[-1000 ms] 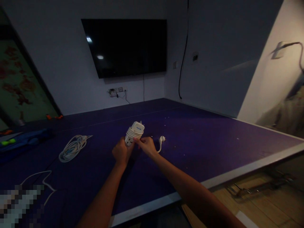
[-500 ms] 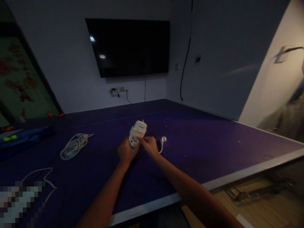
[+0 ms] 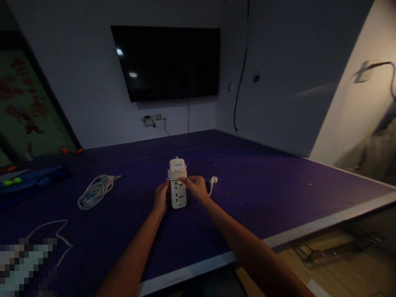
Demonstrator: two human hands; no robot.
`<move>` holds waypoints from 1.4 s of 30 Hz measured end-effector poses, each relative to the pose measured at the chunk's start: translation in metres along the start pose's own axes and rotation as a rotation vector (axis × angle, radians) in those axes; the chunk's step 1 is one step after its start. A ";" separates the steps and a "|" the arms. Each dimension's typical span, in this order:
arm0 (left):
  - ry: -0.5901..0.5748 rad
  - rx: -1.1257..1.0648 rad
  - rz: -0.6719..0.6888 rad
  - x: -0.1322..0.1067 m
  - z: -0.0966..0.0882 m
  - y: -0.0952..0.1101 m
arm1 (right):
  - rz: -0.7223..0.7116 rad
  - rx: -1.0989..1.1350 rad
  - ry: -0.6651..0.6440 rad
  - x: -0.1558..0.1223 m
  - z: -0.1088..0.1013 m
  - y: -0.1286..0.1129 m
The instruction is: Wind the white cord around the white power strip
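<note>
A white power strip (image 3: 178,197) stands out against the purple tabletop, its socket face turned toward me. Several turns of its white cord (image 3: 177,175) are wound around the upper part. My left hand (image 3: 161,199) grips the strip along its left side, fingers partly hidden behind it. On the right, my right hand (image 3: 196,187) is closed with its fingertips at the cord windings, pinching the cord. The cord's plug (image 3: 213,180) lies on the table just right of that hand.
A coiled white cable (image 3: 96,192) lies to the left, with a loose white cord (image 3: 63,236) nearer me. Dark blue cloth (image 3: 40,180) sits at far left. The table's pale front edge (image 3: 192,270) runs below my arms. A television (image 3: 173,64) hangs on the back wall.
The power strip has turned from tilted to nearly straight, showing more of its sockets. My left hand has shifted from under its lower end to its left side.
</note>
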State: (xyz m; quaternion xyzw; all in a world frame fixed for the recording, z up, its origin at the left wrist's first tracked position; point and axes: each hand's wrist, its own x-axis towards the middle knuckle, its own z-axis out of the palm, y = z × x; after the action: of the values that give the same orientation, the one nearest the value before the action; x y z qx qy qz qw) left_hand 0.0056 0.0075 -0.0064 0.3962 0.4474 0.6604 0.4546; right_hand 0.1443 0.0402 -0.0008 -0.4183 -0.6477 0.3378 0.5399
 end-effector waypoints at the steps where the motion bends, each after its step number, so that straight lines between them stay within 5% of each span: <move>1: -0.009 -0.018 -0.015 -0.001 0.000 0.000 | -0.005 0.008 -0.004 0.000 0.000 0.000; 17: 0.005 -0.125 -0.017 -0.006 0.010 -0.007 | -0.025 -0.099 0.054 -0.001 0.002 0.002; 25: 0.182 0.121 0.261 -0.009 0.013 -0.023 | -0.023 -0.236 0.175 -0.006 0.007 0.000; 31: 0.271 0.305 0.384 -0.009 0.009 -0.013 | -0.076 -0.216 0.005 0.002 0.007 0.005; 37: 0.433 0.358 0.349 0.006 -0.011 -0.004 | -0.099 -0.334 -0.236 0.013 -0.004 0.012; 42: 0.458 0.416 0.380 0.017 -0.026 0.000 | -0.151 -0.358 -0.135 0.016 -0.004 0.010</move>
State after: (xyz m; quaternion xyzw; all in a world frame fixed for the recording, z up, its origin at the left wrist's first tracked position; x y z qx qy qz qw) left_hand -0.0236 0.0176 -0.0115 0.3983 0.5807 0.6996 0.1213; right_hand 0.1489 0.0587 -0.0028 -0.4344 -0.7616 0.2029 0.4360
